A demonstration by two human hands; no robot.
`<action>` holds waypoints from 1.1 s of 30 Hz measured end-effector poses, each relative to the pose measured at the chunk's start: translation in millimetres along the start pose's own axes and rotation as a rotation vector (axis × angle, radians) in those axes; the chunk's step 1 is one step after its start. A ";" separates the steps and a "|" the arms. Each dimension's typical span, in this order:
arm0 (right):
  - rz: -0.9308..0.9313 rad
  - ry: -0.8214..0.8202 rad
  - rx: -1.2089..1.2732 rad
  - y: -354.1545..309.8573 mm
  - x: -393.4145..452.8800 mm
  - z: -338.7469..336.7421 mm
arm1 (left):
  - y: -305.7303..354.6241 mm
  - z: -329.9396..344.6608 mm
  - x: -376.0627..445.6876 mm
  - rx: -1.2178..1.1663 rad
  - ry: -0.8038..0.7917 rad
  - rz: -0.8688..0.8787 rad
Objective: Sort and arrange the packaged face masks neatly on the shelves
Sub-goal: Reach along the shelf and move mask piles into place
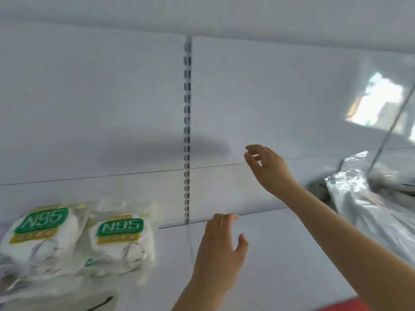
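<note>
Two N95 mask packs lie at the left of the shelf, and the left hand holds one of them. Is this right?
Not quite. The head view shows the two N95 packs lying at the left of the shelf, but the left hand holds nothing: its fingers are open, and it is apart from the packs.

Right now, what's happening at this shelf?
A person is stocking a white shelf with packaged masks. Two N95 packs lie side by side at the left. Both hands are empty: the left hand hovers over the bare middle, and the right hand reaches out farther back. A crinkled silvery plastic bag sits at the right.
</note>
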State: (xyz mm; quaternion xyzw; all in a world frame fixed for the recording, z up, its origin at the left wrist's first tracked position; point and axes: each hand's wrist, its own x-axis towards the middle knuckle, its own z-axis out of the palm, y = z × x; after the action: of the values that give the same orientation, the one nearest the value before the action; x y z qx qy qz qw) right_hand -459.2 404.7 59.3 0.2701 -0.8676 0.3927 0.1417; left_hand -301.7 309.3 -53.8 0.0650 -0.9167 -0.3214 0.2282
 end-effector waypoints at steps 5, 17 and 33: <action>0.432 0.163 -0.112 167.8 -40.2 -132.4 | 72.5 109.7 21.0 -0.102 -0.232 0.007; 0.551 -0.362 -0.374 376.0 -117.6 -197.8 | 184.7 271.1 77.3 -0.340 -0.282 -0.271; 0.223 -0.316 0.132 303.0 -145.2 -140.6 | 188.0 252.8 75.2 -0.985 -0.098 -0.809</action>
State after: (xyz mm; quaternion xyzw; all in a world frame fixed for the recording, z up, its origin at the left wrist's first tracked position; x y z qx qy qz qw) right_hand -512.0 728.6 -98.9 0.2391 -0.8759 0.4150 -0.0585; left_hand -479.7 578.3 -83.3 0.2786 -0.5739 -0.7684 0.0497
